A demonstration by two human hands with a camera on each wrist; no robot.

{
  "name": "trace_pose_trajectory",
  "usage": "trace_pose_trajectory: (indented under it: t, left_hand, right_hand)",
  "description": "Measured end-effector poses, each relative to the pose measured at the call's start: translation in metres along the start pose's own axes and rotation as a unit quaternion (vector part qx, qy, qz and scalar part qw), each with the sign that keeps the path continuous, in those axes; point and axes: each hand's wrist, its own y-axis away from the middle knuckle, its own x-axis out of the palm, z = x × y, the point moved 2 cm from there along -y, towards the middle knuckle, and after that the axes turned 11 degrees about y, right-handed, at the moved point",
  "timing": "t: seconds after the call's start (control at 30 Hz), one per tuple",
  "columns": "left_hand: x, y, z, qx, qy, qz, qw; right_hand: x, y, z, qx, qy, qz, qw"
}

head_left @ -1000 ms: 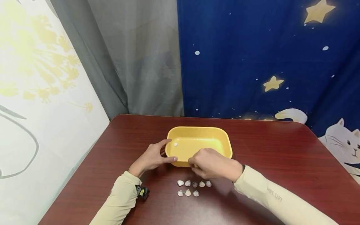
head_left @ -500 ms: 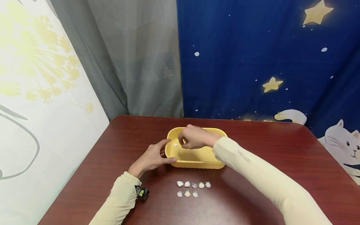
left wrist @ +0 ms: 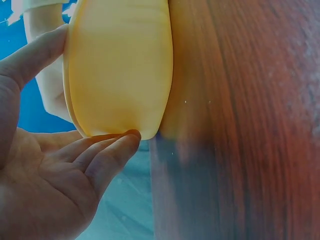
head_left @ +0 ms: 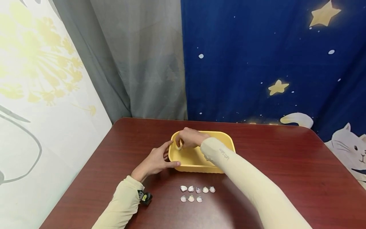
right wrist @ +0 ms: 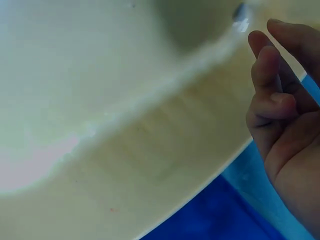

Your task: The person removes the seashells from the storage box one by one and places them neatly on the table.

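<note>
A yellow plastic basin (head_left: 200, 169) stands on the table. My left hand (head_left: 154, 161) holds its left end, thumb at the near rim and fingers against the outer wall; the left wrist view shows the fingertips on the basin wall (left wrist: 120, 65). Inside the basin, at its left end, lies a small white seashell (head_left: 179, 148). My right hand (head_left: 188, 138) reaches down over it. In the right wrist view the thumb and index finger are parted close to the shell (right wrist: 242, 20), with a small gap before it; the other fingers are curled.
Several seashells (head_left: 198, 190) lie in two rows on the dark red table (head_left: 137, 133), in front of the basin. Behind the table hang a grey curtain (head_left: 151, 63) and a blue one with stars (head_left: 243, 63). A pale panel (head_left: 43, 127) stands at the left.
My right hand has moved from the basin's near rim, over the inside, to the shell at the left end. The left hand keeps its hold on the basin. The shell rows stay put.
</note>
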Motion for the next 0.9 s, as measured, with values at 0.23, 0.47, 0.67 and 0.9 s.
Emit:
trace_pose_trajectory:
  t: [0.23, 0.47, 0.67, 0.9]
  left_hand:
    - [0.001, -0.001, 0.001, 0.008, 0.017, 0.002, 0.9998]
    - [0.001, 0.001, 0.002, 0.005, 0.021, 0.001, 0.9998]
    - [0.001, 0.001, 0.004, 0.007, 0.014, -0.001, 0.9999]
    - [0.000, 0.001, 0.002, 0.012, 0.006, -0.003, 0.9999]
  right_hand:
    - [0.013, -0.009, -0.001, 0.006, 0.048, 0.005, 0.999]
    - [0.020, -0.015, -0.001, -0.002, 0.069, -0.032, 0.997]
    - [0.023, -0.016, 0.003, -0.023, 0.081, -0.058, 0.995]
    - [0.025, -0.020, 0.009, -0.019, 0.118, -0.051, 0.991]
